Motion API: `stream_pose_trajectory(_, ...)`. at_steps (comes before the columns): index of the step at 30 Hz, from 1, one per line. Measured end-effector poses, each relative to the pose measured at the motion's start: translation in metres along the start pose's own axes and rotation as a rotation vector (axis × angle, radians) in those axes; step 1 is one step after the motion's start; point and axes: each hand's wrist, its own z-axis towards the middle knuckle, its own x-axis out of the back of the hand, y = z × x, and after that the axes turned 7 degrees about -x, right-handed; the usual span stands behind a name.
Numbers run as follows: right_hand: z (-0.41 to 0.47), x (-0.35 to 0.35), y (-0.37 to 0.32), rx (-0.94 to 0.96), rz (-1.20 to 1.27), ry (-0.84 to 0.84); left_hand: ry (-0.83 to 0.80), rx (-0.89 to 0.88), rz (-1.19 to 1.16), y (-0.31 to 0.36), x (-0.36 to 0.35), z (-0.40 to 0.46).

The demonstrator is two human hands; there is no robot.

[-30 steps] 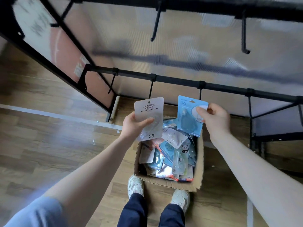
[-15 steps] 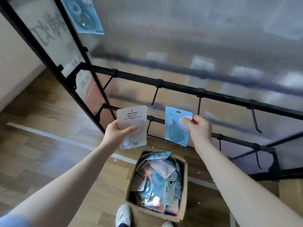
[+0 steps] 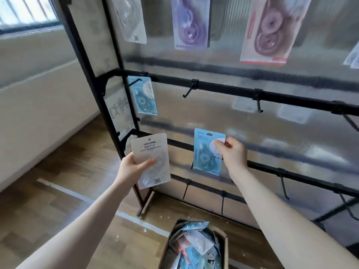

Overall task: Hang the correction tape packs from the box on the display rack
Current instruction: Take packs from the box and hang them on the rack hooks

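My left hand point(image 3: 131, 167) grips a white correction tape pack point(image 3: 150, 160) marked 36, held upright in front of the rack's left post. My right hand point(image 3: 232, 152) pinches the right edge of a blue correction tape pack point(image 3: 206, 152), held up before the display rack point(image 3: 223, 89), below an empty hook point(image 3: 189, 91). A cardboard box point(image 3: 223, 243) with several more packs stands on the floor below. On the rack hang a blue pack point(image 3: 144, 96), a white pack point(image 3: 133, 18), a purple pack point(image 3: 190, 22) and a pink pack point(image 3: 270, 30).
Black rails carry more bare hooks point(image 3: 259, 102) to the right and lower down point(image 3: 283, 185). A translucent ribbed panel point(image 3: 213, 117) backs the rack. A pale wall point(image 3: 38, 94) and window point(image 3: 25, 10) lie left; wooden floor point(image 3: 68, 171) with a white line.
My view has tilted upward, bringing the rack's upper rows with hanging packs into sight. Both hands have risen with their packs, away from the box, toward the middle rails.
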Motion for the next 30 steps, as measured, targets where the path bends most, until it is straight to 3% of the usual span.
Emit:
stream_pose_trajectory(11,-0.019,-0.059,-0.066,0.087,0.001,-0.041,0.058,-0.033,-0.006,0.028,0.082,0.027)
stream_pose_trajectory(30,-0.003,-0.225,-0.129,0.220,0.029,-0.084,-0.040,-0.067,0.029,0.020,0.183,0.124)
